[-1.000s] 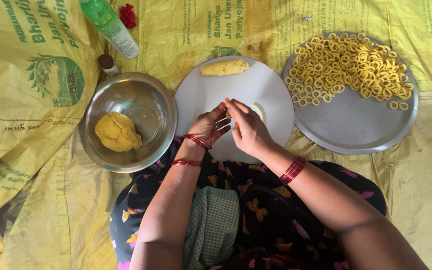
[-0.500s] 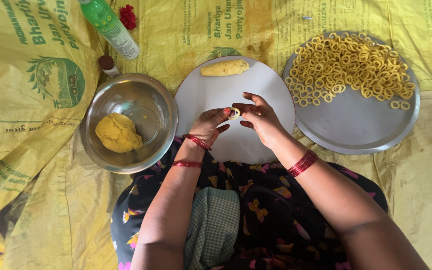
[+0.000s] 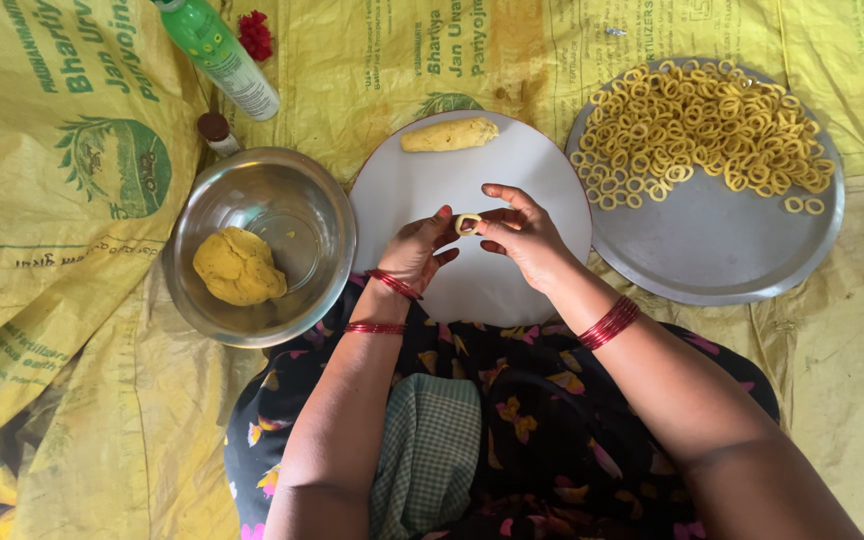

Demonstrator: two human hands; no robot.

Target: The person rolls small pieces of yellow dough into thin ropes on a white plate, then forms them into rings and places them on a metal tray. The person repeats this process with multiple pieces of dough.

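Fingertips of left hand (image 3: 417,250) and right hand (image 3: 522,235) pinch one dough ring (image 3: 468,223) (over the plate (image 3: 512,170)) — press its ends gently, keep it round.

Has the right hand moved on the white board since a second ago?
Yes. The right hand has lifted off the white board and shifted slightly toward the steel tray, now pinching a small dough ring with the left hand.
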